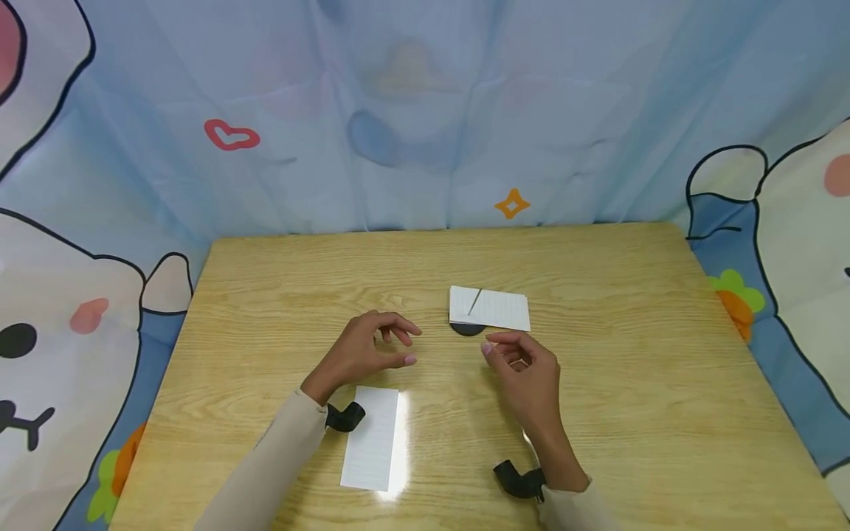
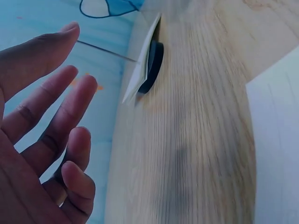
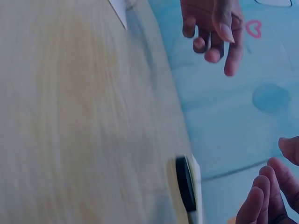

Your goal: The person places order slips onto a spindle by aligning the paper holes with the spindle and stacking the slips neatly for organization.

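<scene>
Toward the back of the table, several lined paper slips (image 1: 505, 309) sit on a paper spike's round black base (image 1: 468, 330), with its thin metal spike (image 1: 474, 301) sticking up through them. The left wrist view shows the slips (image 2: 139, 70) tilted against the base (image 2: 156, 65). My left hand (image 1: 368, 345) hovers left of the spike, thumb and fingers apart, holding nothing. Just in front of the slips is my right hand (image 1: 531, 372), fingers loosely bent, with nothing seen between thumb and fingertips. A separate lined paper sheet (image 1: 372, 450) lies near my left wrist.
The wooden table (image 1: 631, 354) meets a blue printed curtain (image 1: 425, 133) at its back and sides. Black wrist-worn devices (image 1: 345, 418) show on both wrists. Light glares off the tabletop beside the loose sheet.
</scene>
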### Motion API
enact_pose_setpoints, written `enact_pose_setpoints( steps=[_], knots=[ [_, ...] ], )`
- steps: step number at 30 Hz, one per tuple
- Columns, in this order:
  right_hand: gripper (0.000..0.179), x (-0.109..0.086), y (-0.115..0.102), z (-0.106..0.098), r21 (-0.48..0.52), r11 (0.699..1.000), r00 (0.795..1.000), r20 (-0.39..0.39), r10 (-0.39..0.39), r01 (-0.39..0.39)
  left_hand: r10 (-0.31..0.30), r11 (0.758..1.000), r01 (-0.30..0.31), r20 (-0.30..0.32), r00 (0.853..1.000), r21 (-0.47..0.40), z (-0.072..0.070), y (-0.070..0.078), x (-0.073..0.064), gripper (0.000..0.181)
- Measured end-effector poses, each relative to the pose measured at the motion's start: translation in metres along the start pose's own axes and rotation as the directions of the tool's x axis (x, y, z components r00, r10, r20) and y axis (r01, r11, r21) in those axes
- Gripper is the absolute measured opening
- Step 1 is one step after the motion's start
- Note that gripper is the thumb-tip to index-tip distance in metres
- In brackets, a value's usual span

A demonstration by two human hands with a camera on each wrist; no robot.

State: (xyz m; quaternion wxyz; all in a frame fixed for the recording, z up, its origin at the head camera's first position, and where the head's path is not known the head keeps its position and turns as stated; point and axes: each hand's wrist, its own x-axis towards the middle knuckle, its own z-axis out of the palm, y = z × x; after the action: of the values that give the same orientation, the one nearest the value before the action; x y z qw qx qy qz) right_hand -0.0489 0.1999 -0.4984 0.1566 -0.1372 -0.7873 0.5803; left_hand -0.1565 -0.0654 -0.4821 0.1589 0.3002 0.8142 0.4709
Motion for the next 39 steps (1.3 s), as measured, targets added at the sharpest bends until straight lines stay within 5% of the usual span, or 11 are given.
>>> enact_pose_setpoints(
  steps=[17, 28, 39],
  knots=[
    [0.015, -0.07, 0.002, 0.041, 0.025, 0.995, 0.971, 0.222, 0.09, -0.098, -0.072, 0.977, 0.084, -0.07, 0.995, 0.198, 0.004, -0.012, -0.058, 0.05],
    [0.02, -0.092, 0.001, 0.056, -0.012, 0.994, 0.931, 0.35, 0.105, -0.108, -0.095, 0.94, 0.114, -0.075, 0.993, 0.321, 0.019, -0.026, -0.064, 0.048],
    [0.02, -0.097, 0.002, 0.055, -0.001, 0.995, 0.931, 0.352, 0.097, -0.103, -0.122, 0.941, 0.148, -0.104, 0.987, 0.305, 0.026, -0.027, -0.065, 0.038]
  ],
)
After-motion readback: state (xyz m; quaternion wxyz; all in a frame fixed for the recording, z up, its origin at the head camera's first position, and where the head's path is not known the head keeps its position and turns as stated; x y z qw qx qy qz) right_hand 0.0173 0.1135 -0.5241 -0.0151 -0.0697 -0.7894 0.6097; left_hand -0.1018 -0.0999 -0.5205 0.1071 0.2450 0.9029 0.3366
